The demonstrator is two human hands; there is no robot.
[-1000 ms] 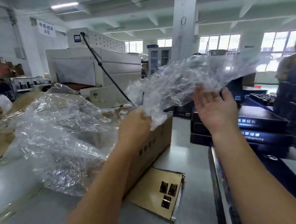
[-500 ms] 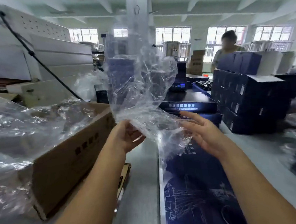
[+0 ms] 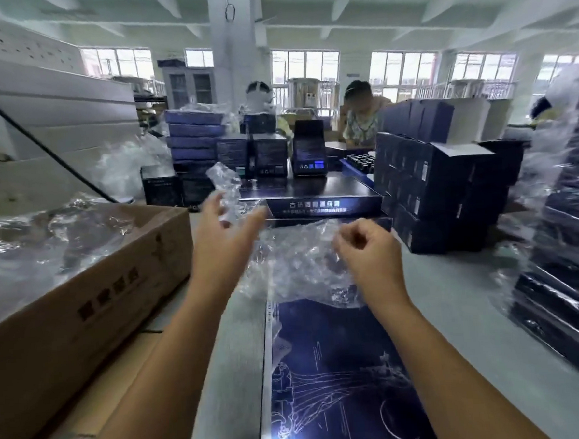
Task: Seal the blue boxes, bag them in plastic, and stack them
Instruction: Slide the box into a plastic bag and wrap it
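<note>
1. Above the far end of the near blue box point(image 3: 334, 369), which lay flat on the table point(image 3: 466, 310), a crumpled clear plastic bag point(image 3: 294, 270) hung between both hands.
2. The right hand point(image 3: 368, 252) had curled fingers pinching the bag's right edge.
3. The left hand point(image 3: 224, 237) had spread fingers with plastic rising between them; blur hid whether it gripped.
4. A cardboard carton point(image 3: 83, 300) holding plastic sat left; stacked blue boxes point(image 3: 428, 190) stood far right.
</note>
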